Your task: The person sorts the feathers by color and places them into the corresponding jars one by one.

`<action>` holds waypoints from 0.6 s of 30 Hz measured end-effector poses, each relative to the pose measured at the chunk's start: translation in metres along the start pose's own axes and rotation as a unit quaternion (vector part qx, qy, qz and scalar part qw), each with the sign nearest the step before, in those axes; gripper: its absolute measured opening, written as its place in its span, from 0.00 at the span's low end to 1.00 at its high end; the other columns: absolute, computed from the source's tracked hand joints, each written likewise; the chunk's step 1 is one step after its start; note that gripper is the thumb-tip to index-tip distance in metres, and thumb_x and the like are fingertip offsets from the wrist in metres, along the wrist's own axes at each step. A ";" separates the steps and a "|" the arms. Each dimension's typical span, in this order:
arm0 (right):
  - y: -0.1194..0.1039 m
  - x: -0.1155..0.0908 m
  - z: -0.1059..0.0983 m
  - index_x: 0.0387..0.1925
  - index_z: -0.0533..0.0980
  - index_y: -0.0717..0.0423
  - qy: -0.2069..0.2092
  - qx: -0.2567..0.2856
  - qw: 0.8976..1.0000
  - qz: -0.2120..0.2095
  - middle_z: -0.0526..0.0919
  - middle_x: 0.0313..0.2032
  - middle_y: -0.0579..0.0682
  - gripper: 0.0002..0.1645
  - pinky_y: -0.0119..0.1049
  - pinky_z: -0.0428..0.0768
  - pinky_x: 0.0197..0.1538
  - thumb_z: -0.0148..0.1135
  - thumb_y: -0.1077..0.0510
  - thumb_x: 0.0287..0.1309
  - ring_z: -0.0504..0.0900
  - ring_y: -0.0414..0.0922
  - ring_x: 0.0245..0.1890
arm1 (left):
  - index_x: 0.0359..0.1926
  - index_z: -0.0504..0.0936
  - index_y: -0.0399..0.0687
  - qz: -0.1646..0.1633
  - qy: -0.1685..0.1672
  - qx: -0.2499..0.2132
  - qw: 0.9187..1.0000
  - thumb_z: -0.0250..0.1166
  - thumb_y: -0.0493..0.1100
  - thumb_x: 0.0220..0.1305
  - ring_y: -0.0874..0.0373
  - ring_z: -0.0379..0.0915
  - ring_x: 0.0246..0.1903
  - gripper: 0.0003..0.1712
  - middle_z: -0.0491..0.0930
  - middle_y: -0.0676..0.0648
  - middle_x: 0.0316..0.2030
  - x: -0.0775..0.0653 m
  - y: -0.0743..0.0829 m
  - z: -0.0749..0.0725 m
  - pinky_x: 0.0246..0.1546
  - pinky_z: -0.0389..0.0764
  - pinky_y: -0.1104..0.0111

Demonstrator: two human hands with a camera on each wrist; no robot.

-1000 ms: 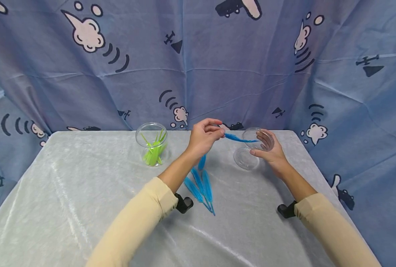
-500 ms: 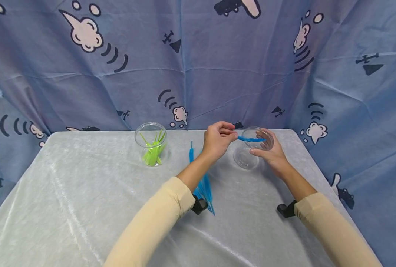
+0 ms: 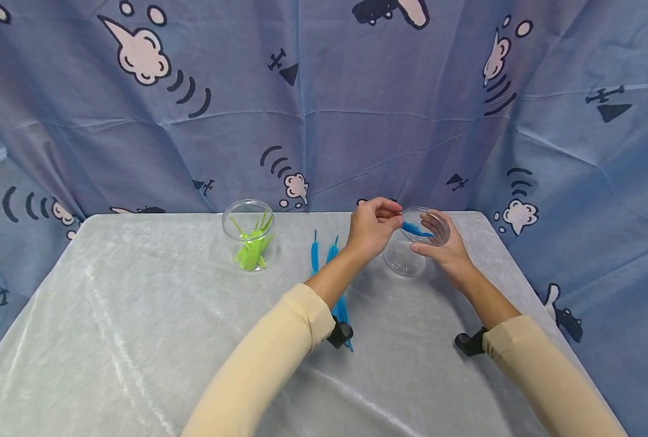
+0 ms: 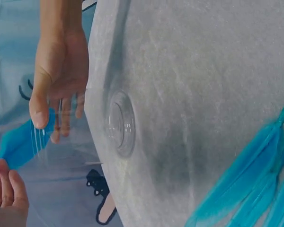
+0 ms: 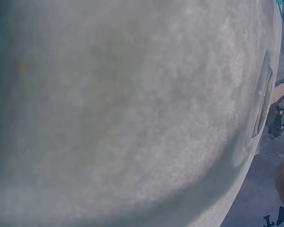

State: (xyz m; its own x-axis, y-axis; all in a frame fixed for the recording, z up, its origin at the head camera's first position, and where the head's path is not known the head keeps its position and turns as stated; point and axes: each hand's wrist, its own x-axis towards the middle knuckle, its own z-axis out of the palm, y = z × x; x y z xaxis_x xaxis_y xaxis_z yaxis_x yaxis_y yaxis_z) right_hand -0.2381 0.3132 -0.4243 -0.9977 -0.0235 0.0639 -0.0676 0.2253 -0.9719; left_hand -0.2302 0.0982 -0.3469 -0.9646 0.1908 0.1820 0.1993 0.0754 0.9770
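In the head view my left hand (image 3: 374,227) pinches the end of a blue feather (image 3: 415,229). The feather's other end lies within the mouth of a clear plastic jar (image 3: 403,261). My right hand (image 3: 451,250) grips this jar near its rim, thumb in front and fingers seen through the wall behind; the jar leans a little. The left wrist view shows the same feather (image 4: 20,145) between the left fingertips and the right hand (image 4: 64,66), with the jar's round base (image 4: 120,124) over the table. More blue feathers (image 3: 341,309) lie on the table, partly hidden under my left forearm.
A second clear jar (image 3: 236,243) with several lime green strips (image 3: 252,252) stands at the back, left of my hands. The grey cloth-covered table (image 3: 111,340) ends just behind both jars, against a blue printed curtain (image 3: 357,145).
My left hand has moved right, bringing the blue feather from beside the jar's rim into its mouth. The right hand and its jar have stayed almost in place.
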 end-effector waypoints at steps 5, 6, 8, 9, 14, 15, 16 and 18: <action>0.001 0.001 0.000 0.75 0.48 0.53 -0.002 0.004 1.000 0.004 0.53 0.75 0.59 0.52 0.54 0.48 0.75 0.69 0.68 0.58 0.51 0.54 0.75 | 0.46 0.84 0.38 -0.006 -0.021 -0.007 1.000 0.65 0.34 0.67 0.60 0.80 0.36 0.08 0.85 0.45 0.40 -0.001 -0.001 0.002 0.38 0.79 0.76; 0.001 0.001 0.000 0.75 0.48 0.53 -0.002 0.005 1.000 0.004 0.53 0.75 0.59 0.52 0.53 0.47 0.76 0.69 0.68 0.58 0.51 0.54 0.75 | 0.46 0.84 0.38 -0.008 -0.030 -0.008 0.999 0.65 0.34 0.67 0.60 0.80 0.37 0.08 0.85 0.45 0.40 -0.001 -0.001 0.002 0.38 0.79 0.76; 0.001 0.001 0.000 0.75 0.47 0.54 -0.003 0.007 1.000 0.004 0.53 0.75 0.59 0.53 0.52 0.45 0.76 0.69 0.68 0.58 0.51 0.55 0.75 | 0.48 0.83 0.39 -0.012 -0.056 -0.016 0.998 0.65 0.35 0.68 0.60 0.80 0.39 0.10 0.85 0.44 0.42 -0.002 -0.003 0.002 0.39 0.80 0.76; 0.000 0.001 0.001 0.76 0.47 0.54 -0.003 0.007 1.000 0.005 0.52 0.75 0.59 0.53 0.52 0.45 0.76 0.68 0.68 0.58 0.51 0.55 0.75 | 0.49 0.83 0.39 -0.017 -0.073 -0.023 0.997 0.64 0.35 0.68 0.60 0.80 0.40 0.10 0.85 0.44 0.43 -0.002 -0.003 0.001 0.40 0.80 0.75; -0.001 0.000 0.001 0.76 0.46 0.53 0.000 0.001 1.000 0.009 0.52 0.75 0.58 0.55 0.53 0.45 0.76 0.69 0.67 0.58 0.50 0.54 0.75 | 0.56 0.81 0.43 -0.054 -0.156 -0.043 0.985 0.62 0.37 0.71 0.60 0.80 0.46 0.15 0.84 0.45 0.48 -0.005 -0.006 -0.002 0.44 0.81 0.70; 0.000 0.000 0.000 0.76 0.46 0.53 0.000 0.001 1.000 0.009 0.52 0.75 0.58 0.55 0.53 0.45 0.76 0.70 0.66 0.58 0.50 0.54 0.76 | 0.58 0.80 0.44 -0.060 -0.168 -0.042 0.983 0.62 0.37 0.71 0.61 0.80 0.46 0.16 0.83 0.45 0.49 -0.005 -0.007 -0.002 0.45 0.81 0.69; 0.000 0.000 0.000 0.76 0.46 0.52 0.001 0.000 1.000 0.009 0.53 0.75 0.58 0.55 0.53 0.45 0.76 0.70 0.66 0.58 0.50 0.54 0.76 | 0.59 0.80 0.44 -0.064 -0.176 -0.040 0.981 0.61 0.37 0.71 0.61 0.80 0.47 0.17 0.83 0.45 0.50 -0.005 -0.007 -0.003 0.45 0.81 0.68; 0.001 0.001 0.000 0.76 0.46 0.53 0.001 0.003 1.000 0.007 0.53 0.75 0.58 0.55 0.52 0.45 0.76 0.70 0.66 0.58 0.50 0.54 0.75 | 0.60 0.79 0.44 -0.068 -0.189 -0.038 0.979 0.61 0.37 0.71 0.60 0.80 0.47 0.18 0.83 0.44 0.51 -0.005 -0.009 -0.004 0.46 0.81 0.66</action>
State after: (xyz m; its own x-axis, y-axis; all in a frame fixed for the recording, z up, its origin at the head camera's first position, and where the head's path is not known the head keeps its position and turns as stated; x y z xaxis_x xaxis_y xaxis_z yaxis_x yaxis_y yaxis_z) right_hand -0.2389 0.3131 -0.4252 -0.9985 -0.0193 0.0507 -0.0538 0.2207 -0.9739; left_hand -0.2276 0.0929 -0.3565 -0.8458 0.5334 0.0099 0.0461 0.0545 0.9975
